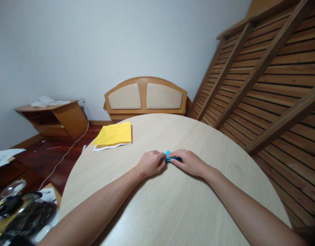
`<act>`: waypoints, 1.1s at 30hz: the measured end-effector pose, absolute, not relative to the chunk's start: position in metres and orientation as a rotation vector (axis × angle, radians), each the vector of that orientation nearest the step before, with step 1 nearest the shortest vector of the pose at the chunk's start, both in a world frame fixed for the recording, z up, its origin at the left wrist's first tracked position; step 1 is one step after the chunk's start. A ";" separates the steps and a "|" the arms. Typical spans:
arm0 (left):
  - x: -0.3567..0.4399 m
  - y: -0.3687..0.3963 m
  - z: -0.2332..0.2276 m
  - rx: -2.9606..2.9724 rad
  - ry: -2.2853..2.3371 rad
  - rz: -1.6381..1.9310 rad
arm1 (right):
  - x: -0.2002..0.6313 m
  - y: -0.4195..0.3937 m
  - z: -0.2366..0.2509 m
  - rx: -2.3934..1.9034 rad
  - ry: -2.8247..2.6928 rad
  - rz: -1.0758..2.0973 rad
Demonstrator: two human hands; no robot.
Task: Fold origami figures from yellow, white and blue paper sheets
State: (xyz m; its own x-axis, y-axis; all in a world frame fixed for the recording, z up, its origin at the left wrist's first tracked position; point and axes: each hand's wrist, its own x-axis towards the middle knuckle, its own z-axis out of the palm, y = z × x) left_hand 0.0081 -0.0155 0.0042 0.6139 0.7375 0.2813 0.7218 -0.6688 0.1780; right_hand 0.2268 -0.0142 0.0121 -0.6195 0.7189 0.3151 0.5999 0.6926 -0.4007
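A small piece of folded blue paper [168, 154] is at the middle of the round table [178, 205], mostly covered by my fingers. My left hand [151, 163] grips its left end, with the fingers curled and the thumb pressed in. From the other side my right hand [187, 162] holds the paper between the thumb below and the fingers above. Only a pointed top and a narrow strip of the blue paper show between the hands. Farther left on the table lie yellow paper sheets [113, 133] over a white sheet [112, 147].
A wooden headboard [144, 96] with cream panels stands behind the table. Slatted wooden frames [249, 85] lean at the right. To the left are a low cabinet [67, 121], a white cable [66, 155] on the floor, and a cluttered surface with dark plastic items [31, 218].
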 end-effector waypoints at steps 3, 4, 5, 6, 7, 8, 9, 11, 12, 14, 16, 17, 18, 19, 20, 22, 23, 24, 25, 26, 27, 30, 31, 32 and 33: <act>0.009 -0.016 0.005 2.800 1.306 0.492 | 0.225 -0.015 0.012 -1.027 -2.428 0.344; 0.010 -0.015 0.005 2.809 1.321 0.478 | 0.224 -0.016 0.011 -1.034 -2.420 0.335; 0.010 -0.015 0.005 2.819 1.333 0.466 | 0.223 -0.016 0.011 -1.043 -2.414 0.324; 0.010 -0.015 0.005 2.828 1.342 0.457 | 0.222 -0.016 0.010 -1.055 -2.410 0.313; 0.011 -0.015 0.005 2.834 1.348 0.453 | 0.221 -0.016 0.010 -1.071 -2.408 0.301; 0.011 -0.015 0.005 2.836 1.353 0.452 | 0.220 -0.016 0.009 -1.092 -2.405 0.289; 0.011 -0.015 0.005 2.834 1.355 0.455 | 0.220 -0.016 0.008 -1.116 -2.400 0.275; 0.011 -0.016 0.006 2.812 1.355 0.483 | 0.218 -0.015 0.007 -1.166 -2.389 0.246; 0.012 -0.017 0.007 2.791 1.349 0.520 | 0.217 -0.014 0.007 -1.191 -2.384 0.228; 0.012 -0.018 0.008 2.723 1.324 0.662 | 0.216 -0.014 0.007 -1.242 -2.367 0.177; 0.013 -0.020 0.008 2.605 1.291 0.866 | 0.215 -0.015 0.009 -1.289 -2.346 0.111; 0.013 -0.020 0.007 2.523 1.287 0.962 | 0.214 -0.016 0.010 -1.307 -2.335 0.074; 0.015 -0.021 0.007 2.426 1.293 1.038 | 0.213 -0.016 0.012 -1.321 -2.327 0.037; 0.016 -0.021 0.006 2.321 1.304 1.092 | 0.212 -0.017 0.013 -1.331 -2.319 0.000; 0.017 -0.022 0.005 2.222 1.308 1.122 | 0.211 -0.017 0.013 -1.337 -2.309 -0.032; 0.020 -0.022 0.004 2.091 1.283 1.147 | 0.210 -0.018 0.014 -1.346 -2.277 -0.077; 0.021 -0.023 0.004 2.068 1.253 1.154 | 0.209 -0.019 0.014 -1.344 -2.254 -0.083; 0.022 -0.023 0.004 2.066 1.222 1.160 | 0.208 -0.019 0.014 -1.334 -2.227 -0.074; 0.023 -0.024 0.004 2.077 1.192 1.163 | 0.207 -0.020 0.014 -1.317 -2.197 -0.052; 0.023 -0.024 0.004 2.089 1.168 1.162 | 0.207 -0.020 0.014 -1.290 -2.165 -0.017; 0.023 -0.024 0.004 2.096 1.148 1.157 | 0.207 -0.020 0.013 -1.259 -2.127 0.030; 0.022 -0.024 0.003 2.102 1.111 1.153 | 0.207 -0.020 0.012 -1.157 -1.995 0.217; 0.022 -0.023 0.003 2.098 1.101 1.162 | 0.207 -0.019 0.012 -1.122 -1.956 0.287; 0.021 -0.022 0.002 2.088 1.092 1.177 | 0.207 -0.019 0.012 -1.088 -1.921 0.355; 0.021 -0.022 0.001 2.077 1.078 1.194 | 0.207 -0.019 0.012 -1.057 -1.890 0.416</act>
State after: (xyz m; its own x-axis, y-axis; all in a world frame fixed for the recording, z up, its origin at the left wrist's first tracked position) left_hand 0.0210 -0.0216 0.0011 0.2987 0.8305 0.4701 0.3829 -0.5555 0.7381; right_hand 0.2073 -0.0191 0.0122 -0.2266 0.8066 0.5460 0.5024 0.5770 -0.6439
